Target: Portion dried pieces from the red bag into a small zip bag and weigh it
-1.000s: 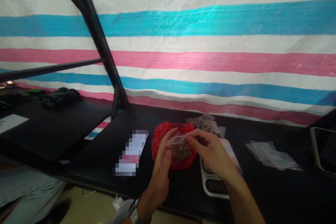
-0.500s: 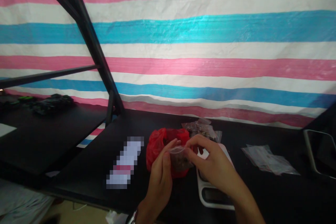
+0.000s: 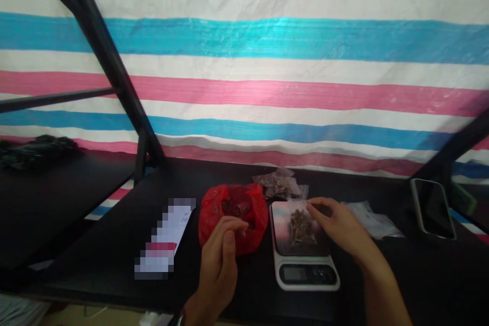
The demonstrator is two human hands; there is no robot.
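Observation:
A small clear zip bag point(image 3: 303, 228) with brown dried bits inside lies on the pan of a white kitchen scale point(image 3: 280, 237). The thumb and fingers of my right hand point(image 3: 344, 226) pinch the bag's upper right corner. My left hand point(image 3: 219, 260) hovers at the front of a red plastic bag point(image 3: 208, 214), its fingers stretched out and holding nothing. Inside the red bag's open mouth sits a small clear cup-like thing point(image 3: 241, 209) among dark contents, partly hidden. The scale's display is too dark to read.
Several filled zip bags point(image 3: 277, 183) are heaped behind the scale. Flat clear bags point(image 3: 376, 221) lie to the right, near a phone-like device point(image 3: 433, 211) leaning upright. A blurred-out printed strip point(image 3: 164, 247) is at left. A black post point(image 3: 110, 66) slants up before the striped sheet point(image 3: 267, 69).
The zip bag has moved right from between both hands onto the scale, still pinched by my right hand. My left hand has let go of it. The view has shifted slightly right.

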